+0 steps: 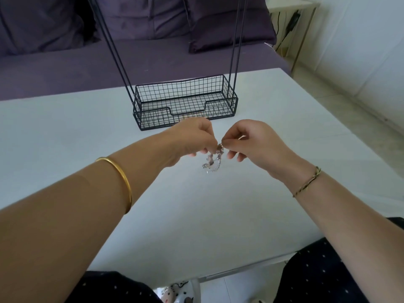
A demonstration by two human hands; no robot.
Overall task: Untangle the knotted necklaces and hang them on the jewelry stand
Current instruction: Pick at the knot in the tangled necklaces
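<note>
Hands meet above the white table (65, 132): the left hand (192, 141) and right hand (251, 141) each pinch the tangled silver necklaces (213, 159), which dangle between them, possibly brushing the tabletop. Just beyond stands the black wire jewelry stand (185, 101), its uprights rising out of view.

Both bare forearms reach forward from the lower corners and converge. The left hand (192, 138) and the right hand (255, 143) come close together, backs turned up and fingers curled downward. The fingertips of each pinch the top of a small tangled clump of silver chain necklaces (213, 160), which dangles between and just below the two hands. The remaining fingers curl loosely beneath.
</note>
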